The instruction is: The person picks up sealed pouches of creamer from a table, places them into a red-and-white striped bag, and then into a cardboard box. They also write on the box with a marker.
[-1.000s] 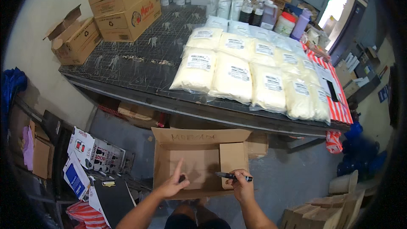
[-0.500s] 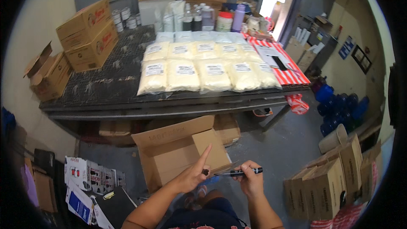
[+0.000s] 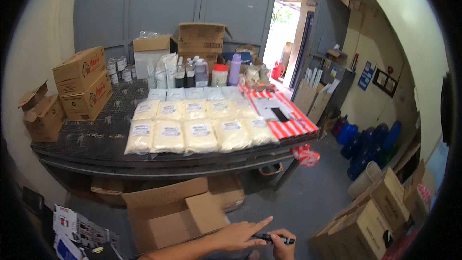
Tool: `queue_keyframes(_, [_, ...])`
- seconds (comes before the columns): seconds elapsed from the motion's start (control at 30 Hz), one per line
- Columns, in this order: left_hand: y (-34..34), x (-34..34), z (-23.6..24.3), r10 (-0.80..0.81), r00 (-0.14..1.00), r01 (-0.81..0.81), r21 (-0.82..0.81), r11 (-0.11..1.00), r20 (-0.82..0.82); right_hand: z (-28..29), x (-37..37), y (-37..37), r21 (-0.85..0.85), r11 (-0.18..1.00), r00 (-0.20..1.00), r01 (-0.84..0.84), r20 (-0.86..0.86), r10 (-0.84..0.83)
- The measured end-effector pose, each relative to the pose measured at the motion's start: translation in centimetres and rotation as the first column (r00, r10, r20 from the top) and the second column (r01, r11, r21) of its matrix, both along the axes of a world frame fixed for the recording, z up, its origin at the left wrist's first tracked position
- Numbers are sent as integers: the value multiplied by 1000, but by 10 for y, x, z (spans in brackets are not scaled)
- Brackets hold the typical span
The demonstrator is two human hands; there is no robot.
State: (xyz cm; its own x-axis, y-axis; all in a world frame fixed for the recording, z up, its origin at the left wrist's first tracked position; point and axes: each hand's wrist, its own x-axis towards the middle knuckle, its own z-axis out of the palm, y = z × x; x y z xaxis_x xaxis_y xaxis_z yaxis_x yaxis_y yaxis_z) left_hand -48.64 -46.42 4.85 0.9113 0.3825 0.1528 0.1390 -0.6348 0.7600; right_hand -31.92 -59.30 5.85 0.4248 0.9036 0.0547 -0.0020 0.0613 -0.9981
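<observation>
Low in the head view, my right hand (image 3: 281,244) is closed round a black marker (image 3: 263,237), held nearly level. My left hand (image 3: 238,236) meets the marker's other end, its index finger stretched out to the right. That end lies between its fingers, and the cap is mostly hidden there. Just left of the hands, an open cardboard box (image 3: 163,197) stands on the floor with its flaps up. Beyond it, clear bags of pale yellow powder (image 3: 199,137) with white labels lie in two rows on a dark table (image 3: 96,137).
Stacked brown cartons (image 3: 82,89) and small cans stand at the table's left; bottles and a red-lidded jar (image 3: 219,74) stand behind the bags. A phone (image 3: 279,114) and papers lie on a red-striped sheet (image 3: 298,124). More cartons (image 3: 361,231) and blue water jugs (image 3: 361,151) are on the right.
My view has tilted up and turned right, so the table sits lower and further left. My hands have come together, and the marker's end now reaches between my left fingers.
</observation>
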Motion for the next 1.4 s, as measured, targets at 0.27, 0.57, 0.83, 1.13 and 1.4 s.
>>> queue_keyframes(0.27, [32,234,-17,-300,936,351,-558,752,186,30,181,-24,-19,999,1000,-28,-7,28])
queue_keyframes(0.57, [81,313,41,-159,981,189,-382,905,108,54,330,28,-350,894,960,-281,-120,254])
queue_keyframes(0.83, [161,347,73,-47,925,173,-307,936,377,71,370,160,110,850,696,-515,632,340])
queue_keyframes(1.13, [281,348,98,64,978,21,-398,917,198,92,388,304,44,801,691,-598,535,486])
queue_keyframes(1.4, [383,339,6,814,486,-658,-479,581,320,20,464,532,-222,725,758,-652,-155,634])
